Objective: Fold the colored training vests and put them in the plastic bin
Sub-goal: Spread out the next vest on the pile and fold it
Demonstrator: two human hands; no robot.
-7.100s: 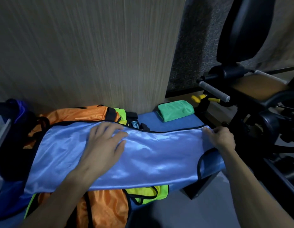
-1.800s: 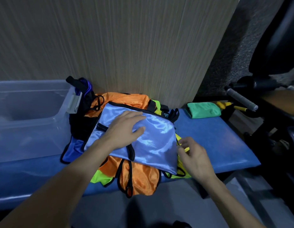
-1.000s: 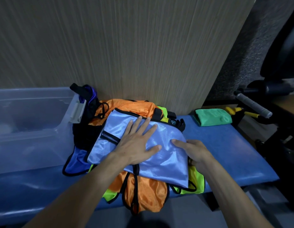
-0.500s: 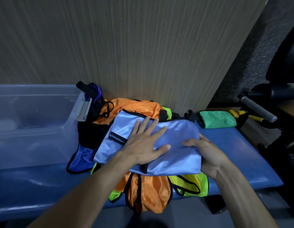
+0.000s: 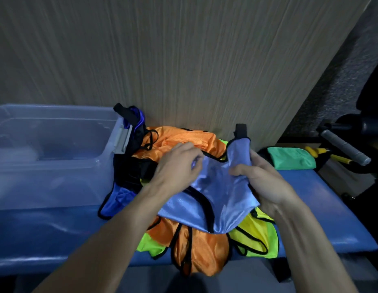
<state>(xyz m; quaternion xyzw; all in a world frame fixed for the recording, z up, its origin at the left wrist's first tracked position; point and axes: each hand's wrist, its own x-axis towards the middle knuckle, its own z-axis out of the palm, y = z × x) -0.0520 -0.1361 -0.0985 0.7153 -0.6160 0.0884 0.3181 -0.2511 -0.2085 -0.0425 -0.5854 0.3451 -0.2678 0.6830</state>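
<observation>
Satin-blue vest (image 5: 213, 193), flat under my palm a moment ago, now lifts at centre frame, both hands' fingers (image 5: 239, 171) pinching it, bound for the bin (image 5: 112, 142).

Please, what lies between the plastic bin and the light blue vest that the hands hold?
In the head view, between the plastic bin and the light blue vest lies a dark heap of black and dark blue vests on the blue bench.
</observation>
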